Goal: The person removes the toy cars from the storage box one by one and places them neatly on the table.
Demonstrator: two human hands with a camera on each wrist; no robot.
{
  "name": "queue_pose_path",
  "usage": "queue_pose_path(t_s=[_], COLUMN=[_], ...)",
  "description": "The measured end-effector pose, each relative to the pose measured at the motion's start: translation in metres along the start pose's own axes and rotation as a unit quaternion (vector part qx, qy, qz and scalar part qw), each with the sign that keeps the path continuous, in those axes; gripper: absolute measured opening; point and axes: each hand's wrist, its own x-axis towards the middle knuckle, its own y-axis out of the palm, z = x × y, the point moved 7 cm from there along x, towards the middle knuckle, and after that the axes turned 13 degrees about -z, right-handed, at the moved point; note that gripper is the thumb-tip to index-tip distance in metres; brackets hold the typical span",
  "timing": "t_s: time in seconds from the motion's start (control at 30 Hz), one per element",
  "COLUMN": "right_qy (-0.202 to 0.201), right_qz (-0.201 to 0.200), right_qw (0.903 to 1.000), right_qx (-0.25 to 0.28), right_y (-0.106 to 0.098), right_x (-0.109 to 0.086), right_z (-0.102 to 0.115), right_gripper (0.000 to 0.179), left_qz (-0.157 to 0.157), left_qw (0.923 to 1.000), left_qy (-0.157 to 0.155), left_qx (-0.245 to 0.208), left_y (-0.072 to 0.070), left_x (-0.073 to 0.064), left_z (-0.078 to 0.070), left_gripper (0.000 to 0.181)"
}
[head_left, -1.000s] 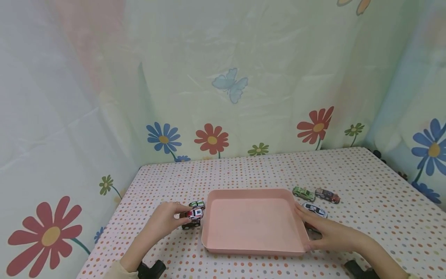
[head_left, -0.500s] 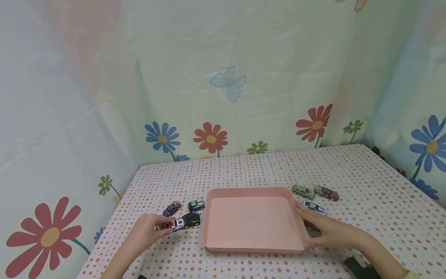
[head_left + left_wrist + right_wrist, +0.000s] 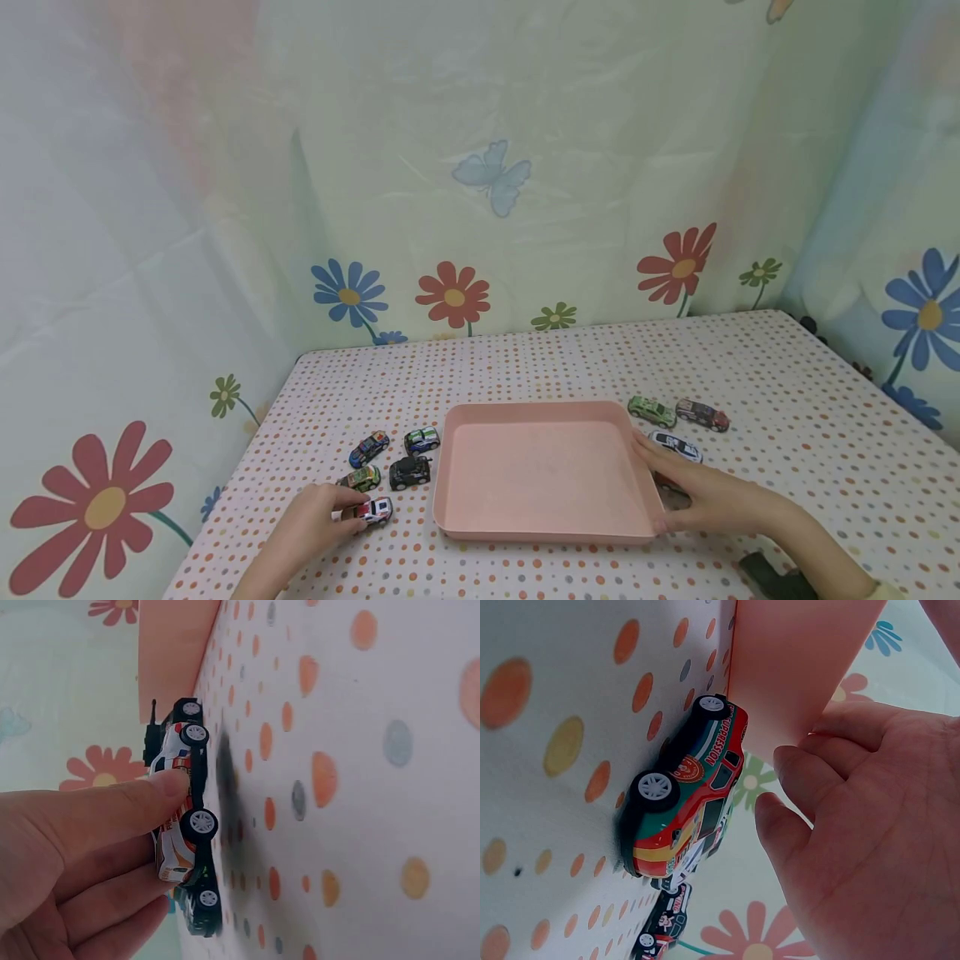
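Note:
My left hand (image 3: 300,527) pinches a white and red toy car (image 3: 379,509) between thumb and fingers, low at the table's left front. In the left wrist view the white car (image 3: 172,859) hides parts of the toy cars behind it. A green patterned car (image 3: 363,477) and a black toy jeep (image 3: 409,472) stand near that hand. My right hand (image 3: 716,498) rests at the right side of the pink tray (image 3: 543,479), its fingers touching the rim. Beside it, in the right wrist view, stands a red and green toy car (image 3: 694,799), mostly hidden in the head view.
A blue car (image 3: 369,448) and a blue-green car (image 3: 422,441) stand left of the tray. To its right are a green car (image 3: 652,411), a dark red-nosed car (image 3: 702,414) and a white car (image 3: 677,447). A dotted cloth (image 3: 517,367) covers the table.
My left hand has carried the white and red car left and toward the front edge, away from the black jeep, uncovering the blue and green patterned cars. My right hand stays at the tray.

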Motion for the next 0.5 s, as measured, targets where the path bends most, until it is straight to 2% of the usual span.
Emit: queue_pose_path(t_s=[0.23,0.5], right_qy=[0.003,0.004], right_qz=[-0.003,-0.002], right_qw=[1.0000,0.9998], right_qx=[0.003,-0.019], right_y=[0.0000,0.0000], right_x=[0.0002,0.0009], right_z=[-0.0008,-0.0019], right_gripper=[0.092,0.093], left_qz=[0.002,0.013], left_qw=[1.0000,0.9999], left_qy=[-0.001,-0.005], left_qx=[0.006,0.008], left_y=[0.0062,0.0096], left_x=[-0.0016,-0.0020], left_z=[0.0029,0.0028], left_gripper=[0.022,0.024])
